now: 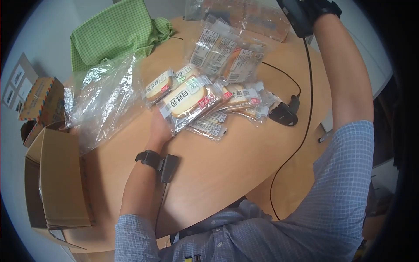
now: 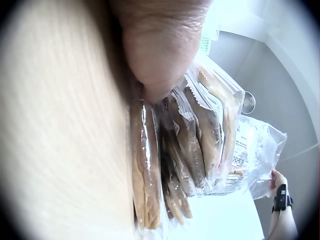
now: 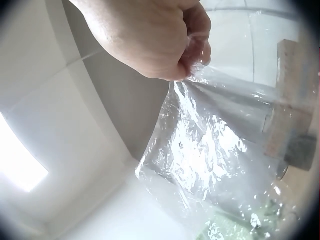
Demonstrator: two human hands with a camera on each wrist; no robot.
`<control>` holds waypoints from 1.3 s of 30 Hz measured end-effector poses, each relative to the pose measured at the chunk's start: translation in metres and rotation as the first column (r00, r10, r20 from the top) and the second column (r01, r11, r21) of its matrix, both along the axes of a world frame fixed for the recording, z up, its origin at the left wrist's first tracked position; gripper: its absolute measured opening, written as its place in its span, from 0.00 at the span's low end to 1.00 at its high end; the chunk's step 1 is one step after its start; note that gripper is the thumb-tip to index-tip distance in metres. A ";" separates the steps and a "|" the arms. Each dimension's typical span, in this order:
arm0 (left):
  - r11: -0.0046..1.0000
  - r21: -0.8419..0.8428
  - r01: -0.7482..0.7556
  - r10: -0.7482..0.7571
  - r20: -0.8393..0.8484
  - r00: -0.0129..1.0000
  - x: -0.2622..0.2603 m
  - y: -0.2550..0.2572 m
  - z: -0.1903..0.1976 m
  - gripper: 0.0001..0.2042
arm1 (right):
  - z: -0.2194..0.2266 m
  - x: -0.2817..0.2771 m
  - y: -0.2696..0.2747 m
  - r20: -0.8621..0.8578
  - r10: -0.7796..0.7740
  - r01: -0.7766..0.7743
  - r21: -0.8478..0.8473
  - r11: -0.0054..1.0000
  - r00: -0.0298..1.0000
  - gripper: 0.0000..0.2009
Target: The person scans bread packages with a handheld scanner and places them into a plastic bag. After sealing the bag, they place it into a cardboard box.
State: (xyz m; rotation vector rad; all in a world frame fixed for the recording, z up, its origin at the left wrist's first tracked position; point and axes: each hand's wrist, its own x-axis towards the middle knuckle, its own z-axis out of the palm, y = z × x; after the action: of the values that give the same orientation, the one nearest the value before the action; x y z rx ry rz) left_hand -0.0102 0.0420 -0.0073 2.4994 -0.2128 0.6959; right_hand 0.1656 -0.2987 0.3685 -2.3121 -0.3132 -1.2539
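Note:
My left hand (image 1: 161,126) is at the near left end of a clear-wrapped pack of sliced white toast (image 1: 187,101), with most of its fingers hidden by the pack. In the left wrist view, a digit of the left hand (image 2: 162,50) presses against the ends of several wrapped toast packs (image 2: 200,135) lying close together. My right hand (image 3: 155,37) is raised and pinches the edge of a large clear plastic bag (image 3: 200,145), which hangs down in creases. In the head view that hand is past the top edge, only its wrist strap showing.
More toast packs (image 1: 242,96) lie beside and beyond, some label side up. A black handheld scanner (image 1: 284,113) rests at the right, near a long cable. At the left are another clear bag (image 1: 109,100), an open cardboard box (image 1: 65,183) and a green checked cloth (image 1: 113,35).

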 end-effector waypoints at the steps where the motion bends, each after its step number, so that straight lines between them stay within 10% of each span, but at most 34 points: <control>1: 1.000 -0.013 0.009 -0.008 0.029 1.000 -0.002 -0.002 0.003 0.16 | -0.003 0.002 -0.010 -0.018 -0.024 0.025 0.045 0.999 1.000 0.11; 11: 0.992 -0.123 0.010 -0.016 -0.049 0.999 -0.010 -0.012 0.019 0.18 | -0.010 -0.003 -0.076 -0.127 -0.218 0.221 0.013 0.975 0.968 0.12; 24: 0.937 -0.348 0.029 -0.092 -0.164 0.982 -0.014 -0.021 0.031 0.23 | 0.016 -0.061 -0.077 -0.052 -0.053 0.055 0.044 0.998 0.997 0.12; 26: 0.492 -0.870 0.032 -0.290 -0.130 0.948 -0.009 -0.018 0.022 0.22 | 0.022 -0.076 -0.077 -0.039 -0.022 0.023 0.018 1.000 0.999 0.12; 32: 0.924 -0.382 0.016 -0.073 -0.136 0.988 -0.010 -0.005 0.012 0.17 | 0.027 -0.122 -0.049 0.098 0.380 -0.347 -0.249 0.904 0.920 0.10; 39: 0.970 -0.057 -0.238 0.223 -0.200 0.954 -0.061 0.013 0.025 0.13 | 0.010 -0.158 0.051 0.199 0.685 -0.603 -0.346 0.719 0.701 0.11</control>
State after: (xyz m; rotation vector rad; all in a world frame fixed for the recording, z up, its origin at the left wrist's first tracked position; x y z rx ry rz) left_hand -0.0716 0.0553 0.0180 2.5165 0.1777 0.5355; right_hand 0.0071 -0.2478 0.3787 -1.8746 -1.3580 -1.2282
